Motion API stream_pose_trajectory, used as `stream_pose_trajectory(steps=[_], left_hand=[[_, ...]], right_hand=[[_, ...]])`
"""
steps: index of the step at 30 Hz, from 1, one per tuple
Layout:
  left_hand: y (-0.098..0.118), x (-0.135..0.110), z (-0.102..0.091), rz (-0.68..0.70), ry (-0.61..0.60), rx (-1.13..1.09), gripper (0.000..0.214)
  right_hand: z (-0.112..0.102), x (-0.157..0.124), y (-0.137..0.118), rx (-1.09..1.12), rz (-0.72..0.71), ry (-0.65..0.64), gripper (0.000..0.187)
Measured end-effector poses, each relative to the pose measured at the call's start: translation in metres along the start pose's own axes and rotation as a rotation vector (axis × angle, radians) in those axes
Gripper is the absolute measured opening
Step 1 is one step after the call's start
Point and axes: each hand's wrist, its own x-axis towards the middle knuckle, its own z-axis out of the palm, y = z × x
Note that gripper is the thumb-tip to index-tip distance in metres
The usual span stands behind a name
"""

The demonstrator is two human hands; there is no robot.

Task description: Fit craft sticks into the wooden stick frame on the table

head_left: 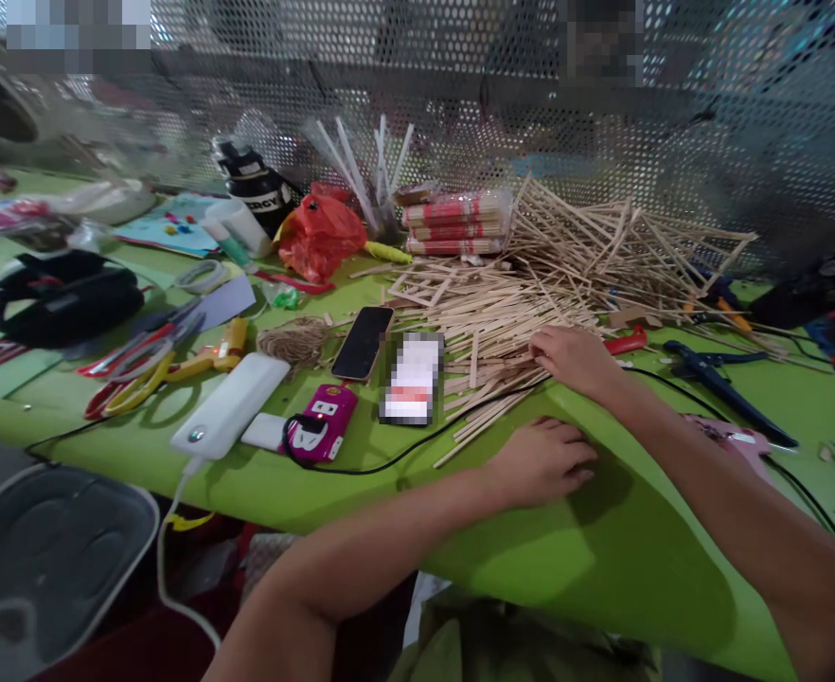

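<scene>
My right hand rests at the near edge of a big heap of thin wooden sticks, fingers curled down onto the sticks; what they hold, if anything, is hidden. My left hand lies palm down on the green table, just in front of the sticks, fingers loosely bent and holding nothing that I can see. A black cable runs past it.
Left of the sticks lie a black phone, a pink device, a white power bank, twine, scissors and a red bag. Blue pliers lie at right. A perforated metal screen backs the table.
</scene>
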Motion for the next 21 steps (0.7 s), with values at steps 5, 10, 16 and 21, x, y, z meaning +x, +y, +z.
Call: stream_pose_trajectory(steps=[5,10,16,21], left_hand=[[-0.002,0.000,0.000,0.001,0.027,0.009,0.028],[0.000,0.000,-0.006,-0.014,0.039,-0.007,0.028],[0.000,0.002,-0.014,-0.069,0.108,-0.100,0.036],[0.000,0.003,-0.017,-0.198,0.258,-0.275,0.035]], right_hand=[[-0.001,0.003,-0.001,-0.035,-0.013,-0.028,0.013],[-0.004,0.006,-0.003,-0.024,-0.038,-0.036,0.013],[-0.017,-0.004,-0.004,0.160,0.028,0.137,0.012],[-0.041,-0.044,-0.013,0.569,0.310,0.379,0.028]])
